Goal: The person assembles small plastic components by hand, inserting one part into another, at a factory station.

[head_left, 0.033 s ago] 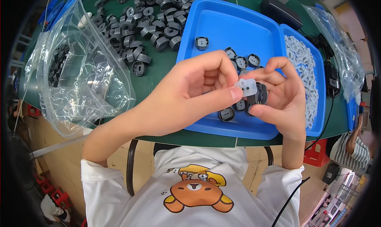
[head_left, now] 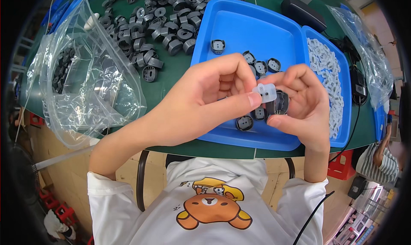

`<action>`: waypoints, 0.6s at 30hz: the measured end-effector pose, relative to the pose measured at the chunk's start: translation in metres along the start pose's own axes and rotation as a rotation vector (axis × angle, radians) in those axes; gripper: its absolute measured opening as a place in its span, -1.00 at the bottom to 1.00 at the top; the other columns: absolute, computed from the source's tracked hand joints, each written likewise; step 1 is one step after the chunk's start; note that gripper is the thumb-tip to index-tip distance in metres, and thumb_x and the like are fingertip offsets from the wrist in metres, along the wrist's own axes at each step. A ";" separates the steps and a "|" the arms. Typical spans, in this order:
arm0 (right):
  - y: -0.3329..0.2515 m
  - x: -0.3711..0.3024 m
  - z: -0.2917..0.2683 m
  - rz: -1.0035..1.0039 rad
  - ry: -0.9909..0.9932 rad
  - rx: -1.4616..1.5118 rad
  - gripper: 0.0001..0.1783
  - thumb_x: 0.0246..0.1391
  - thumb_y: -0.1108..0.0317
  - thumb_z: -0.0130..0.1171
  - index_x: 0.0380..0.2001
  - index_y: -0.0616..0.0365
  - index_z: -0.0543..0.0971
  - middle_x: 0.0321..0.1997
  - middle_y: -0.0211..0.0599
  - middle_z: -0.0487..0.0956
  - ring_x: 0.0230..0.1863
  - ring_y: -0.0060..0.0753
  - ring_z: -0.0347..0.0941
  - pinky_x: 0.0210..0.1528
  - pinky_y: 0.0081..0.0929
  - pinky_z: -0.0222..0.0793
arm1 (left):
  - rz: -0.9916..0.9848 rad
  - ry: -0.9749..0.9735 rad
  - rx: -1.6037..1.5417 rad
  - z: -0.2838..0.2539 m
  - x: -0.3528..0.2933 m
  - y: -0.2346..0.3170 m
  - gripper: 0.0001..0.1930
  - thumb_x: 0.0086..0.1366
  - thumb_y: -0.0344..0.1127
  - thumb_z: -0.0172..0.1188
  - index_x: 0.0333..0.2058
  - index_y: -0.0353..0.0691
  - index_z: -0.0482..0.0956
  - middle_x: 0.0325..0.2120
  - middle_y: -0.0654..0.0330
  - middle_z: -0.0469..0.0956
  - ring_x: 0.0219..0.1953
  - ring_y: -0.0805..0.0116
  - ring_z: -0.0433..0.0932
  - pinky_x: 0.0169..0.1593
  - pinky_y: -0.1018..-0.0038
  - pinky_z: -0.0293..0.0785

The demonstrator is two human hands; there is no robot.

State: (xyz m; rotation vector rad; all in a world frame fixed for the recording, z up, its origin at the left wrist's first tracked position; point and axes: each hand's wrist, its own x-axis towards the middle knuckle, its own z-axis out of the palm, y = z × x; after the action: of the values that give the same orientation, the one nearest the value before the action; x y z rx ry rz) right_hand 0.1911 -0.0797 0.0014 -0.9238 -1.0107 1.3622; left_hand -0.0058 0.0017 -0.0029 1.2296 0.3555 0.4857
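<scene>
Between its thumb and index finger, my left hand [head_left: 214, 101] pinches a small translucent white plastic insert [head_left: 266, 92] with dark holes. My right hand [head_left: 302, 101] is closed round a dark grey round plastic housing [head_left: 280, 103], which is tilted so its hollow side shows. The insert's edge overlaps the housing in the picture; whether they touch I cannot tell. Both hands are above the large blue tray [head_left: 252, 20]. Under and beside them lie several grey housings with white inserts seated inside, such as one housing [head_left: 245, 123] near the tray's front edge. My fingers hide others.
Loose grey housings [head_left: 147, 35] are heaped on the green table at the far left. A clear plastic bag [head_left: 102, 86] lies in front of them. A smaller blue tray [head_left: 345, 116] full of white inserts [head_left: 323, 61] stands right. Behind are a black box [head_left: 303, 13] and cables.
My right hand has shifted its fingers slightly, and the grey housing has turned so more of its hollow side shows. My left hand and the white insert have barely moved.
</scene>
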 end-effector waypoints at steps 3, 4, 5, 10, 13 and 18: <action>0.007 0.000 -0.008 -0.108 -0.105 -0.132 -0.50 -0.32 0.76 0.33 -0.20 0.32 0.45 -0.03 -0.03 0.46 -0.04 -0.33 0.45 0.05 -0.43 0.41 | 0.025 0.026 0.032 -0.001 0.000 -0.001 -0.90 0.24 -0.39 0.11 -0.34 -0.24 0.39 -0.45 0.33 0.39 -0.40 0.60 0.35 -0.30 0.63 0.27; 0.006 0.000 -0.008 -0.124 -0.112 -0.190 -0.50 -0.30 0.76 0.32 -0.18 0.35 0.45 -0.03 -0.05 0.46 -0.04 -0.33 0.45 0.05 -0.43 0.41 | 0.024 0.030 0.030 -0.001 0.000 0.000 -0.91 0.24 -0.39 0.11 -0.35 -0.24 0.40 -0.45 0.33 0.40 -0.41 0.60 0.35 -0.30 0.64 0.27; 0.006 0.001 -0.009 -0.140 -0.118 -0.248 -0.50 -0.28 0.75 0.31 -0.15 0.37 0.46 -0.04 -0.06 0.47 -0.03 -0.32 0.45 0.04 -0.43 0.41 | 0.024 0.034 0.028 -0.001 0.000 0.001 -0.91 0.24 -0.38 0.11 -0.35 -0.24 0.40 -0.46 0.33 0.41 -0.42 0.60 0.35 -0.30 0.64 0.27; 0.002 -0.001 -0.006 -0.165 -0.095 -0.289 -0.51 -0.22 0.70 0.28 -0.11 0.38 0.46 -0.02 -0.03 0.48 -0.04 -0.39 0.44 -0.07 -0.51 0.40 | -0.015 0.031 0.089 -0.005 0.000 0.006 -0.92 0.23 -0.39 0.10 -0.35 -0.25 0.42 -0.46 0.34 0.41 -0.42 0.61 0.35 -0.31 0.66 0.25; 0.002 -0.003 -0.006 -0.138 -0.050 -0.250 -0.46 -0.24 0.71 0.25 -0.08 0.37 0.39 -0.03 0.00 0.47 0.01 -0.33 0.43 0.00 -0.46 0.36 | -0.006 0.027 0.131 -0.003 0.000 0.005 -0.94 0.22 -0.44 0.11 -0.35 -0.27 0.43 -0.48 0.35 0.40 -0.42 0.63 0.33 -0.32 0.66 0.24; 0.003 -0.002 -0.006 -0.164 -0.057 -0.334 -0.39 -0.25 0.72 0.23 -0.03 0.35 0.30 -0.05 0.04 0.49 0.04 -0.25 0.43 0.04 -0.44 0.36 | 0.110 0.012 0.368 -0.002 0.000 -0.002 -0.96 0.20 -0.52 0.12 -0.38 -0.30 0.44 -0.54 0.40 0.35 -0.45 0.68 0.28 -0.34 0.69 0.21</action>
State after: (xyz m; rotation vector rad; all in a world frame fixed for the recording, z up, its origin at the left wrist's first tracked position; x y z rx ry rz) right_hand 0.1956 -0.0812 -0.0030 -1.0256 -1.3551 1.1069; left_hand -0.0067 0.0023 -0.0055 1.6096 0.4006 0.5374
